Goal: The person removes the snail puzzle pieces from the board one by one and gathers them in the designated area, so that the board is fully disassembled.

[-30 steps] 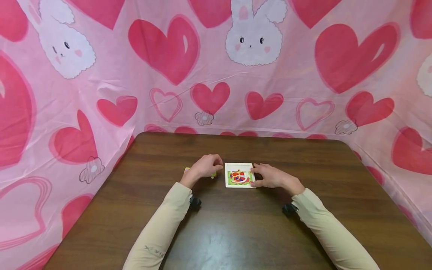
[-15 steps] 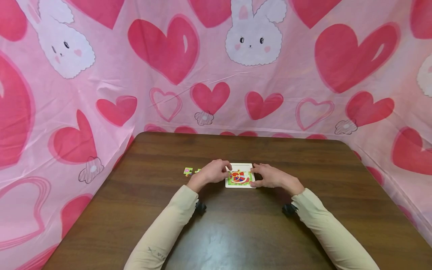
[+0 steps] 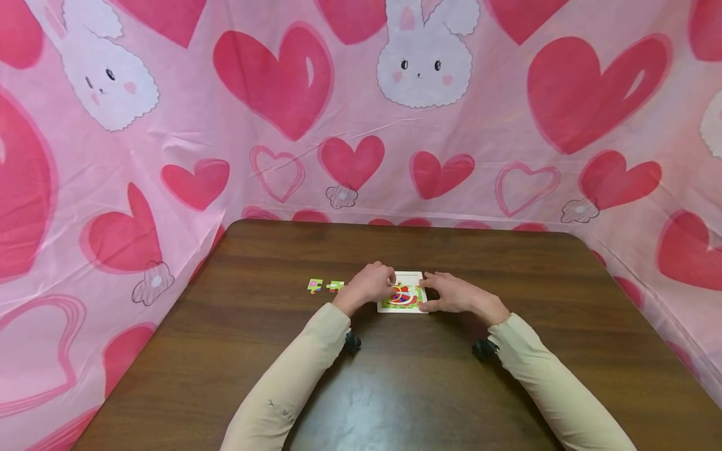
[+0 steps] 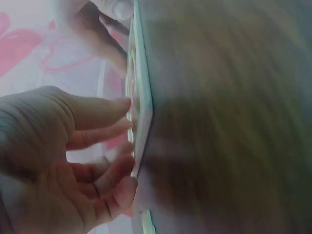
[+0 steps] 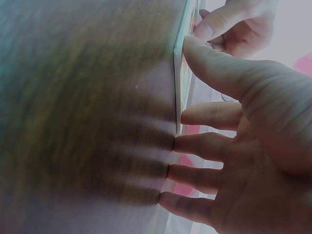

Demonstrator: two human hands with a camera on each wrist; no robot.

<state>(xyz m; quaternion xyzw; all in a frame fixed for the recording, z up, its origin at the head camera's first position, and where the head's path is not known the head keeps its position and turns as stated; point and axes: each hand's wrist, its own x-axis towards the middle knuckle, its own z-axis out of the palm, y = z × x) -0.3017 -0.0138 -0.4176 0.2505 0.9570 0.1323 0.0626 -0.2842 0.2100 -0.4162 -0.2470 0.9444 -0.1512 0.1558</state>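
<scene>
A square white-rimmed puzzle board (image 3: 410,275) with a red, yellow and blue picture lies on the table between the hands. My left hand (image 3: 372,283) covers its left part; in the left wrist view the hand's (image 4: 73,146) thumb and fingertips touch the board (image 4: 142,87), slightly apart. Whether a loose piece lies under them is hidden. At the right edge, my right hand (image 3: 455,294) stays spread. The right wrist view has that hand's (image 5: 248,126) thumb and index finger touching the board (image 5: 178,78), the other fingertips resting on the table.
Two green puzzle pieces, one with a pink spot (image 3: 314,285) and one partly white (image 3: 335,286), lie left of my left hand on the brown wooden table (image 3: 429,382). A pink cloth (image 3: 474,125) with hearts and rabbits hangs behind the table.
My left hand has moved right from over the loose pieces onto the board's left part, uncovering both pieces. My right hand and the board have stayed nearly still.
</scene>
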